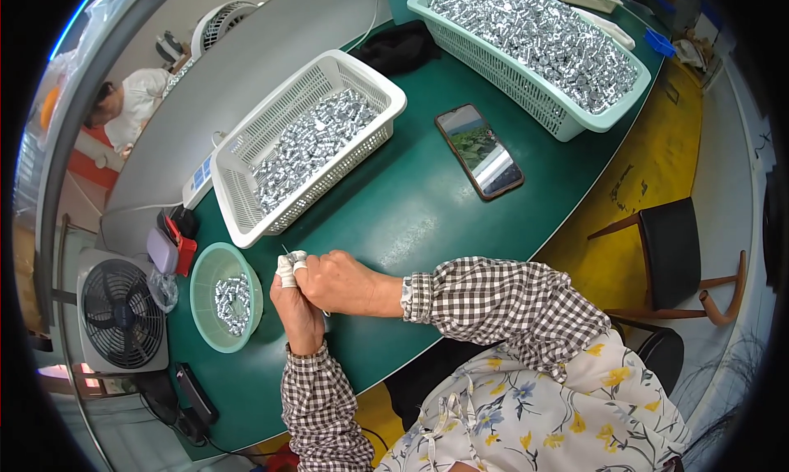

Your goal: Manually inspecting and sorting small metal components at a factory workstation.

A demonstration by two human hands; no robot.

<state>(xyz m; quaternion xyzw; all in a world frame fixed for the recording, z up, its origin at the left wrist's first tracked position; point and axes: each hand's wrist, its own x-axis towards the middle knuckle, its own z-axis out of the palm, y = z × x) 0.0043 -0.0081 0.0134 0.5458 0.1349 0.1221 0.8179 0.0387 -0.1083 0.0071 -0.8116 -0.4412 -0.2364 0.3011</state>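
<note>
Green table edge, hands together, phone apart

White basket, taken as landmark, stands on a green table and holds silvery metal parts. Below the basket, the left hand and right hand meet, with white covers on some fingertips, pinched about a thin item, mostly hidden. Near the basket's lower end: green bowl, containing similar parts. Farther to its lower left: grey fan. Right of the basket: phone, lying screen up; beyond this, pale green basket, heaped with like parts. Just above the white basket's upper right corner: black cloth. Well to its right, off the table: chair. Upper left, past a partition: a person in white.
</note>
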